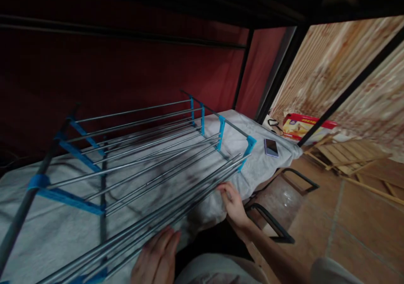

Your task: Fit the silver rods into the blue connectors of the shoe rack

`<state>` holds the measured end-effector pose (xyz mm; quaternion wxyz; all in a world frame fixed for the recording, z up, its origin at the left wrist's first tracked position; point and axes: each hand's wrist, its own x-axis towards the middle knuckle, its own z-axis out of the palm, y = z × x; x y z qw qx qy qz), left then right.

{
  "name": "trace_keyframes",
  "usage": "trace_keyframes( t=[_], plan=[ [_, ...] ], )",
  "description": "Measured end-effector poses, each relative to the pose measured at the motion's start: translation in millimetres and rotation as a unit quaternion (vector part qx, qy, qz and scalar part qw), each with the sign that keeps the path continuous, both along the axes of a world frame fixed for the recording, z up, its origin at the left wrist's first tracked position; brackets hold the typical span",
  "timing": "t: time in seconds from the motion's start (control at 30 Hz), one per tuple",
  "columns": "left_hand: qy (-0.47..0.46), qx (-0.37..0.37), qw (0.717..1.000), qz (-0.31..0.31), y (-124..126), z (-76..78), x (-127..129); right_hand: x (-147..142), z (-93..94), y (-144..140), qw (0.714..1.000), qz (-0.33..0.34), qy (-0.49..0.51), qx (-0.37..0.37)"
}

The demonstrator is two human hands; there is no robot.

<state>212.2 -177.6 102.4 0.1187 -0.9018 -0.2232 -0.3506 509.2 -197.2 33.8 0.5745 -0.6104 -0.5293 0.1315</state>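
lying on its side on a grey-sheeted bed [47,233]: a metal shoe rack [148,157] with blue connectors. right hand [233,202] fingers curled on its near rods, left hand [158,254] flat and open against them. farther right, a phone [271,147].

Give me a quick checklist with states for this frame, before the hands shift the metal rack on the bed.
1. Left hand on the near rods of the metal rack: ok, fingers rest flat against them.
2. Right hand on the rods: ok, fingertips touch the near rods.
3. Firm grip by either hand: cannot tell.
4. Blue connectors seated on the frame: ok where visible.
5. Phone apart from the rack: ok, it lies beyond the rack's corner.
6. Rack resting on the white sheet: ok.
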Motion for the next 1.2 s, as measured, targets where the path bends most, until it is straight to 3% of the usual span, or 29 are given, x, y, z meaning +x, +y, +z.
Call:
trace_keyframes(
  t=[0.1,0.23,0.33,0.53,0.7,0.97,1.2],
  plan=[
    [0.001,0.004,0.998,-0.055,11,36.3,73,41,10.9,7,0.977,-0.175,0.12,0.038],
    [0.06,-0.013,0.997,-0.045,30,63.2,159,86,33.8,14,0.944,-0.283,0.15,0.079],
    [0.102,-0.074,0.992,-0.023,44,70.6,213,113,54.4,21,0.947,-0.269,0.142,0.104],
    [0.187,-0.186,0.964,-0.016,63,70.4,294,146,85.6,48,0.968,-0.138,0.19,0.088],
    [0.197,-0.267,0.942,-0.047,76,68.7,320,156,92.0,60,0.971,-0.048,0.226,0.064],
    [0.148,-0.286,0.945,-0.064,87,72.1,316,167,96.2,66,0.983,-0.038,0.171,0.05],
    [0.187,-0.269,0.944,-0.027,84,90.5,318,166,103.6,68,0.989,-0.071,0.12,0.056]
  ],
)
